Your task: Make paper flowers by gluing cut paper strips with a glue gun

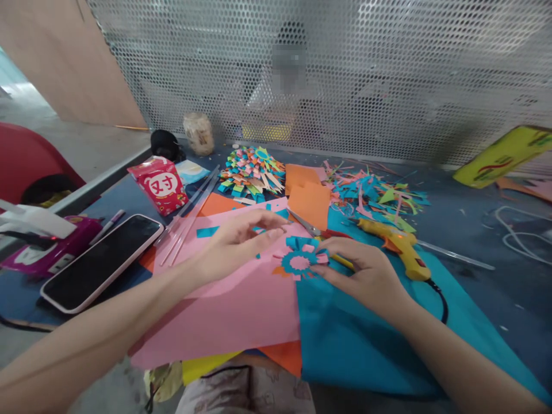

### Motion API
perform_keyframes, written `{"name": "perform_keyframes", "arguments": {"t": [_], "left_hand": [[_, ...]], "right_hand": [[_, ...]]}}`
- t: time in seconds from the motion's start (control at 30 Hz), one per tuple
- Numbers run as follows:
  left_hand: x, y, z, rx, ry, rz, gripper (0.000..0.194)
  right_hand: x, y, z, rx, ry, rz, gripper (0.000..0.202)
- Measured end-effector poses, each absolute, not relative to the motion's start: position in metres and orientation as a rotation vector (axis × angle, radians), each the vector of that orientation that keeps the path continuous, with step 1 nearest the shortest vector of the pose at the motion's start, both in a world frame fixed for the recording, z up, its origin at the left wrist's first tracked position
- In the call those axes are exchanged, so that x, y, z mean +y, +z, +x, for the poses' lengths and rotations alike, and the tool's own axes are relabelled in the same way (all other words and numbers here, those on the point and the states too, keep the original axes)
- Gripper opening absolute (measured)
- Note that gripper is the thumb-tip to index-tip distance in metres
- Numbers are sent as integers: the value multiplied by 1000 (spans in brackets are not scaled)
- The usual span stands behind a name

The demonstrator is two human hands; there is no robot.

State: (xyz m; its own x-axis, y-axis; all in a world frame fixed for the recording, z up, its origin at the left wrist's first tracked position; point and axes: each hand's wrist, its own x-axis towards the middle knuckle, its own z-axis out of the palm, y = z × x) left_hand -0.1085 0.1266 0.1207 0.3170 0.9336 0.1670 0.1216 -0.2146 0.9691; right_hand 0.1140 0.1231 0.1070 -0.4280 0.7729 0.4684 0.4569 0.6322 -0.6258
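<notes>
My right hand [360, 270] pinches the right edge of a paper flower [298, 263] between thumb and fingers. The flower has a pink notched centre, a blue ring and looped pink, blue and orange strips around it. To its upper left, my left hand [244, 238] hovers over a pink paper sheet [241, 316], fingers bent, a gap between them and the thumb, and no object visible in it. Scissors [305, 222] lie just behind the flower, partly covered by my right hand. Small blue paper pieces [207, 232] rest on the pink sheet.
A yellow glue gun [394, 244] lies right on a blue sheet [362, 345]. Behind are a heap of paper flowers [250, 172], orange paper squares [309, 204] and paper scraps [366, 192]. Glue sticks [190, 215], a phone [103, 261] and a red packet [159, 185] lie left.
</notes>
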Motion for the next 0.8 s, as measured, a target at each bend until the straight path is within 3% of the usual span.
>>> {"name": "perform_keyframes", "arguments": {"t": [0.23,0.8], "left_hand": [[124,123,-109,844,974,1671,16],[124,118,-103,922,1032,1511,7]], "right_hand": [[120,107,113,-2125,636,-954,10],[117,106,114,-2175,462,-936,13]]}}
